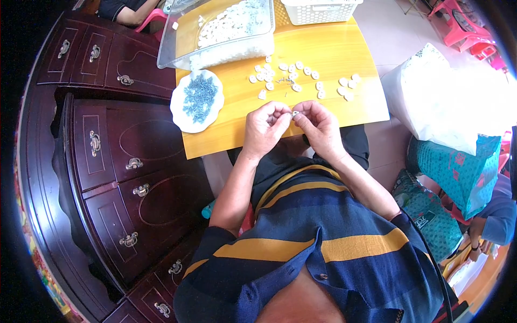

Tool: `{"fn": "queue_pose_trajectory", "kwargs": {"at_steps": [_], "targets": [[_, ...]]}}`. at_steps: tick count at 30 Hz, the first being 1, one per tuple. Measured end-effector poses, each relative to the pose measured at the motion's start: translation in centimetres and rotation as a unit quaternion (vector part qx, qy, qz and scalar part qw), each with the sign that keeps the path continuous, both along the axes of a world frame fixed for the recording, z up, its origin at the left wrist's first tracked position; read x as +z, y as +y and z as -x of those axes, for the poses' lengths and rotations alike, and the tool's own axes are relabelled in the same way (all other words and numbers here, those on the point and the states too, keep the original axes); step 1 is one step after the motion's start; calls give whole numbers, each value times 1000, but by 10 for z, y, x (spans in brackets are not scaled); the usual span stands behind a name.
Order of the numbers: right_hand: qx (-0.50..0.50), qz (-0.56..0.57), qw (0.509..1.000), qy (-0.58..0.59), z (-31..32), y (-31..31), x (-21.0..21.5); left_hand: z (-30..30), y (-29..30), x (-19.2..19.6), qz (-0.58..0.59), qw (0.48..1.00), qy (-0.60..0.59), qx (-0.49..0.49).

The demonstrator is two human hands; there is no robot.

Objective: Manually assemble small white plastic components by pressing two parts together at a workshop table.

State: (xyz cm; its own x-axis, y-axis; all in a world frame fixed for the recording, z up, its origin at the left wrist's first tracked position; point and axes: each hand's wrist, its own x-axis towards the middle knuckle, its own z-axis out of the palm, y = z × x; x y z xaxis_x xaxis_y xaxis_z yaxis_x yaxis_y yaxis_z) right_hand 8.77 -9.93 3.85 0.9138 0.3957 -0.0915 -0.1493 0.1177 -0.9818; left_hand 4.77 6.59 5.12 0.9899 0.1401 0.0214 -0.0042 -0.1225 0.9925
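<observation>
Above the table's near edge, my left hand and my right hand meet fingertip to fingertip. The right thumb and fingers pinch a small white plastic piece. My left fingers are pressed together against its left side; whatever they grip is too small and covered to make out. Just beyond lie several white rounded plastic pieces with holes, with a few loose screws among them. A separate cluster of white pieces sits farther right. Left of my hands, a white scalloped plate holds a heap of dark screws.
A clear plastic bin of white pieces stands at the table's far left, beside a white perforated basket. A dark wooden cabinet flanks the left. White and teal bags stand right. Other people's arms show far left and right.
</observation>
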Motion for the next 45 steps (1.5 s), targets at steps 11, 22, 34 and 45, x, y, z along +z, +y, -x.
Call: {"fn": "queue_pose_trajectory", "kwargs": {"at_steps": [11,22,34,45], "targets": [[-11,37,999,-10,1,-1,-1,1,-4,2,-39,999,0,12],[-4,26,999,22,-3,-2,1,3,-5,1,-11,1000,0,19],[17,-64,994,93,-9,-15,2,3,2,11,133,991,26,10],[31,-78,991,106,-11,-15,1,-2,2,2,25,999,-8,-20]]}}
